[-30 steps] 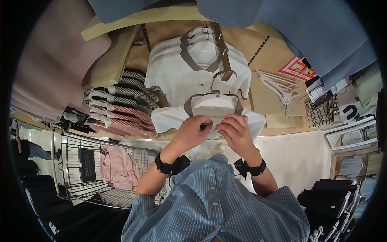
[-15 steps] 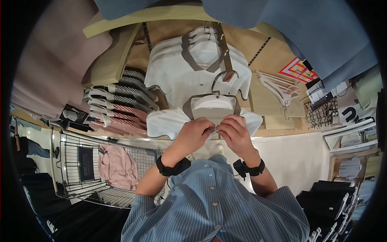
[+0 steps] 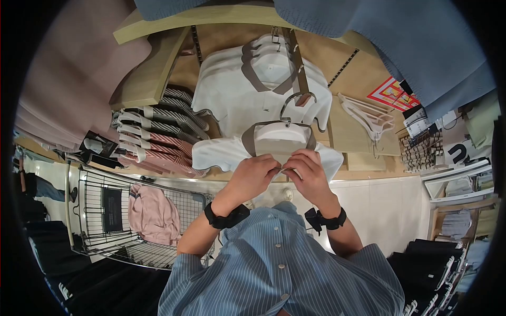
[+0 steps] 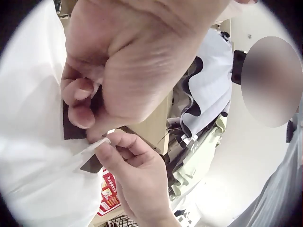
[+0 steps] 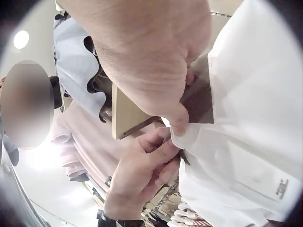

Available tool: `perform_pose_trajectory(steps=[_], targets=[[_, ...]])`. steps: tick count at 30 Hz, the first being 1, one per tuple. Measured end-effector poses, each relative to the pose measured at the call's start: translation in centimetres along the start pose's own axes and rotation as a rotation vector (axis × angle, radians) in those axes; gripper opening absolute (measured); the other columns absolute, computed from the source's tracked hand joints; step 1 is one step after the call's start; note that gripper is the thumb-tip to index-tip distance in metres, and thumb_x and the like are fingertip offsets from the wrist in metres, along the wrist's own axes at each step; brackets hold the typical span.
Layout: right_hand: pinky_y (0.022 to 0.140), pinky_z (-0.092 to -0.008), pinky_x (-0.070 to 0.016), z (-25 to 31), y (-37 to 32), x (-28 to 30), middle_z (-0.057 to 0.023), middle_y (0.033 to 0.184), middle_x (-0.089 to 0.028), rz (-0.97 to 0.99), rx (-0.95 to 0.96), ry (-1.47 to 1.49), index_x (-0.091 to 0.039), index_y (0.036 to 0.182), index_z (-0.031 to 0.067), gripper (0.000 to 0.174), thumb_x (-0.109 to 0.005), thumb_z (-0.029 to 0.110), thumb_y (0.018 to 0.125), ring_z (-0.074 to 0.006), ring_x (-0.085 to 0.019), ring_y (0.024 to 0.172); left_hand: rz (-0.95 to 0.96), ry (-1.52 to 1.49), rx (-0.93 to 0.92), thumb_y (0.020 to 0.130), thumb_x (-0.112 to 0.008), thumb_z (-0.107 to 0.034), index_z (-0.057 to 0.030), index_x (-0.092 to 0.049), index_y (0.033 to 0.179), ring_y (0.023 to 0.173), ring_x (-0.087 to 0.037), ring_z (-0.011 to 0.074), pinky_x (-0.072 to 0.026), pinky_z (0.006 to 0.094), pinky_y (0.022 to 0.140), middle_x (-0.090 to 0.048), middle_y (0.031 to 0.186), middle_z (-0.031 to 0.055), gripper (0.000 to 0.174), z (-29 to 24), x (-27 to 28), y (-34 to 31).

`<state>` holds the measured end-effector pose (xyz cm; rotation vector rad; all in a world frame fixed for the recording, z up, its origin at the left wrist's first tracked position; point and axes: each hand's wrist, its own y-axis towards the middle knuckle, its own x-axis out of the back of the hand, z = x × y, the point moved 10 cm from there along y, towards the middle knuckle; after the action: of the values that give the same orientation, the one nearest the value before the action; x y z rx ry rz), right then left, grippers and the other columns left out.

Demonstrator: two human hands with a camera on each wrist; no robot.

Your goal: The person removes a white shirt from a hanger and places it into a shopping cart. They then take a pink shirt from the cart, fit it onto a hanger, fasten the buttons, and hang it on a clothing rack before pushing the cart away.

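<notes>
A white polo shirt (image 3: pixel 211 154) with a grey-brown collar (image 3: pixel 248 141) hangs on a white hanger (image 3: pixel 281 135) right in front of me. My left hand (image 3: pixel 254 176) pinches the front opening just below the collar. From the other side, the thumb and fingers of my right hand (image 3: pixel 308 175) pinch the same edge, fingertips meeting the left ones. In the left wrist view a fold of white cloth (image 4: pixel 93 150) runs into the right hand's pinch. The right wrist view shows the placket (image 5: pixel 251 163) sloping away below both hands; whatever lies between the fingertips is mostly hidden.
More white polo shirts (image 3: pixel 221 87) hang behind on a metal rail (image 3: pixel 299 71). Striped shirts (image 3: pixel 176 126) hang at left, spare white hangers (image 3: pixel 369 118) at right. A shopping cart (image 3: pixel 97 234) holding a pink garment (image 3: pixel 153 216) stands at lower left.
The left fingers have closed in toward the right fingertips, hiding the dark gap seen between left thumb and finger. The hanging shirt has shifted slightly; both hands stay at its neckline.
</notes>
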<state>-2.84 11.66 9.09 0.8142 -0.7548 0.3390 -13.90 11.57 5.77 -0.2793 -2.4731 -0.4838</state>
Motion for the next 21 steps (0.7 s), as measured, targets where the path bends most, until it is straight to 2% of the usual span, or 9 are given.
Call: perform_pose_trajectory(steps=[3, 9, 12, 15, 21], targets=[[0.085, -0.0375, -0.0442, -0.3, 0.3, 0.0, -0.0056, 0.088, -0.063, 0.035, -0.007, -0.006, -0.064, 0.087, 0.0057, 0.022, -0.077, 0.005, 0.069, -0.0252, -0.058, 0.099, -0.026, -0.032, 0.0, 0.085, -0.061, -0.01, -0.0047, -0.064, 0.089, 0.079, -0.062, 0.0319, -0.0495, 0.0417, 0.067, -0.062, 0.084, 0.0095, 0.007, 0.0, -0.2, -0.1], [0.086, -0.0373, -0.0431, -0.2, 0.6, -0.1, -0.0048, 0.087, -0.063, 0.119, -0.045, 0.022, -0.063, 0.085, 0.0069, 0.022, -0.078, 0.006, 0.068, -0.0247, -0.057, 0.1, 0.026, -0.076, -0.026, 0.084, -0.06, -0.008, -0.0046, -0.063, 0.09, 0.078, -0.062, 0.032, -0.0494, 0.0418, 0.067, -0.061, 0.083, 0.0098, 0.007, -0.2, -0.5, -0.3], [0.087, -0.0366, -0.0437, -0.2, 0.8, 0.0, -0.0038, 0.088, -0.063, 0.141, -0.064, 0.016, -0.064, 0.085, 0.0077, 0.024, -0.08, 0.006, 0.067, -0.024, -0.057, 0.101, 0.025, -0.074, -0.033, 0.082, -0.066, -0.008, -0.0043, -0.064, 0.096, 0.076, -0.063, 0.0302, -0.0511, 0.0382, 0.066, -0.062, 0.085, 0.0096, 0.015, -0.1, -0.5, -0.4], [0.087, -0.037, -0.044, -0.1, 1.1, 0.1, -0.0047, 0.089, -0.064, 0.111, -0.073, 0.001, -0.064, 0.085, 0.0077, 0.024, -0.08, 0.006, 0.067, -0.0249, -0.057, 0.101, 0.037, -0.131, 0.065, 0.08, -0.07, -0.012, -0.0051, -0.064, 0.097, 0.073, -0.063, 0.0273, -0.0512, 0.037, 0.065, -0.062, 0.085, 0.0083, 0.02, -0.1, 0.4, -0.6], [0.088, -0.0384, -0.045, 0.1, 1.1, 0.6, -0.007, 0.097, -0.064, 0.071, -0.018, 0.088, -0.065, 0.093, 0.0063, 0.027, -0.078, 0.006, 0.07, -0.0283, -0.057, 0.101, -0.071, 0.023, 0.024, 0.078, -0.074, -0.02, -0.0065, -0.064, 0.093, 0.07, -0.063, 0.024, -0.0507, 0.0349, 0.062, -0.06, 0.085, 0.0053, 0.023, 0.8, 0.5, -0.9]])
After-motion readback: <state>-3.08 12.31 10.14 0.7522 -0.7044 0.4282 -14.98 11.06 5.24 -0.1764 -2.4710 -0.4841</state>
